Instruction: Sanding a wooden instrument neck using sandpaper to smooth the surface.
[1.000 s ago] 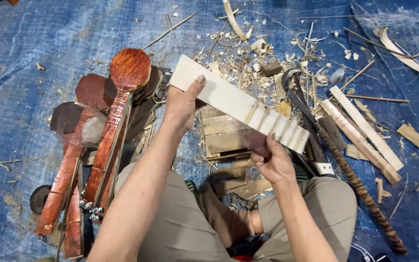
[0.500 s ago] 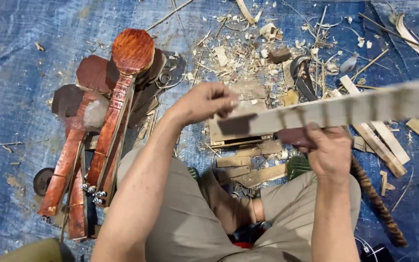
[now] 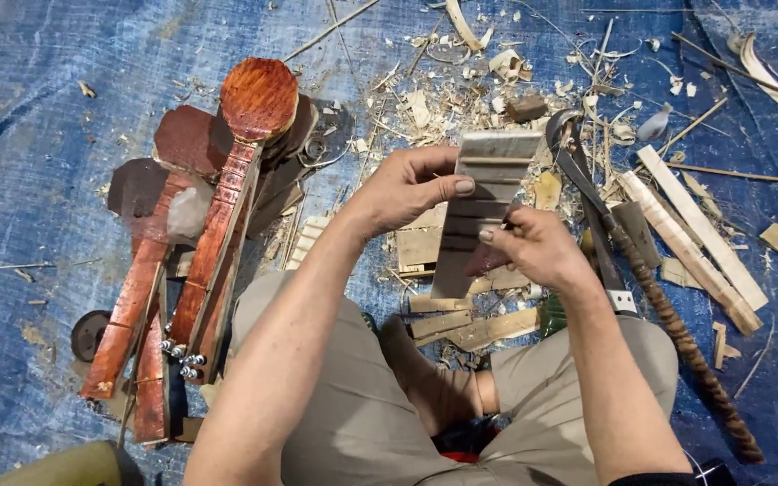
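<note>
Across the blue tarp (image 3: 38, 135) lie wood shavings (image 3: 443, 99) and a stack of reddish carved instrument necks (image 3: 218, 225); no container shows. Above the lap, a pale wooden strip (image 3: 479, 202), crossed by dark sawn slots, stands nearly upright. Left hand (image 3: 407, 184) pinches its side; right hand (image 3: 538, 247) grips its lower edge.

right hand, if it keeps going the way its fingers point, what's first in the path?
The right hand points left, fingers already on the pale notched wooden strip. Past the strip, the left hand gripping its other edge likely comes next; depth is hard to judge.
</note>
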